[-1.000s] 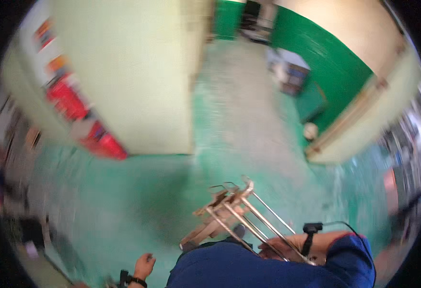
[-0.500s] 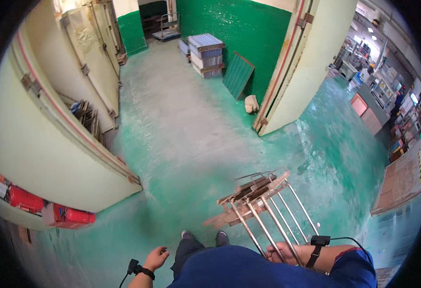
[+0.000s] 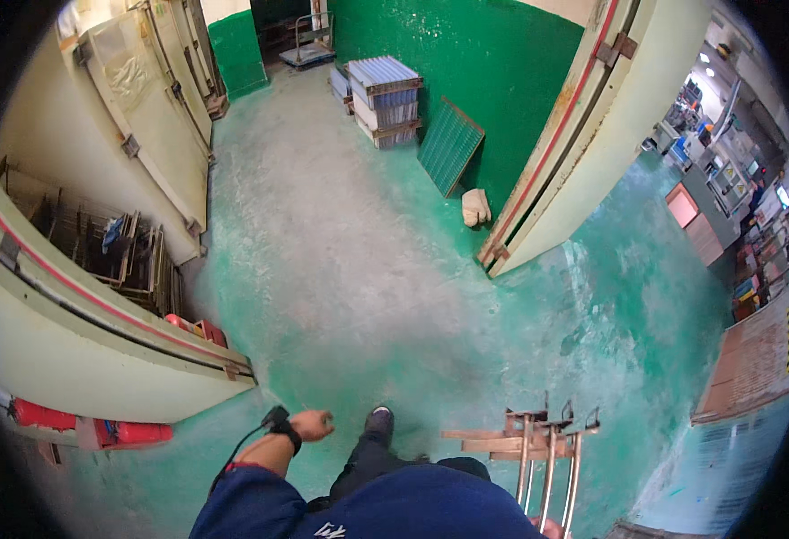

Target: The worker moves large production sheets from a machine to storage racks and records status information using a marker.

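Note:
At the lower right, a metal rack (image 3: 550, 463) of shiny tubular bars, with hooks and wooden strips at its far end, is held at my side. My right hand (image 3: 552, 528) shows only in part behind the bars at the bottom edge, closed on them. My left hand (image 3: 312, 425) is out in front of my body, loosely curled, with nothing seen in it. A dark band with a small device sits on that wrist. One of my shoes (image 3: 379, 420) shows between the hand and the rack.
Pale doors stand at left (image 3: 107, 355) and right (image 3: 574, 198) of a doorway. Beyond are stacked blue-white crates (image 3: 384, 94), a leaning green mesh panel (image 3: 451, 144), a beige bundle (image 3: 476, 207) and a flat trolley (image 3: 307, 54). Red extinguishers (image 3: 138, 433) lie at left; wire racks (image 3: 125, 251) stand behind the left door.
I have moved forward toward the doorway. My left hand has swung up and forward. The rack and my right hand have dropped back toward the lower edge.

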